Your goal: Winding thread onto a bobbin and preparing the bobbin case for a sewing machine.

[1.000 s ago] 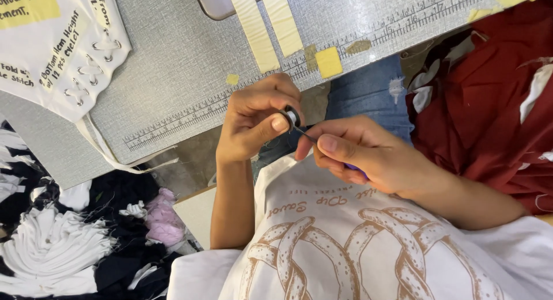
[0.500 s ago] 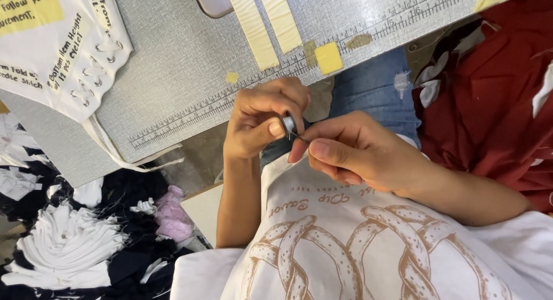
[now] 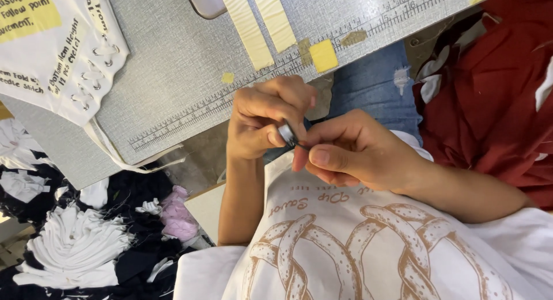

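Two bare hands meet just below the near edge of the grey work table, over a lap in blue jeans. Left hand: fingers curled shut, thumb and forefinger pinching a small round metal piece, silver-rimmed and dark in the middle, most likely a bobbin, though too small to name surely. Right hand: closed as well, thumb laid flat along the forefinger, fingertips touching the same metal piece from the other side; whether it grips the piece itself or a fine thread or thin part running off it cannot be told. Position of piece: between the two hands, at the tip of the left thumb, just off the tips of the right fingers, and a short way below the printed ruler strip on the table edge. Axis: rim turned roughly toward the camera, faces toward each hand. Nearer hand: left, which carries it; right lies beside it on the side away from the table's fabric sample. Also present: white printed shirt below the hands, red cloth beyond the right forearm, black-and-white fabric pile below the table's left end.
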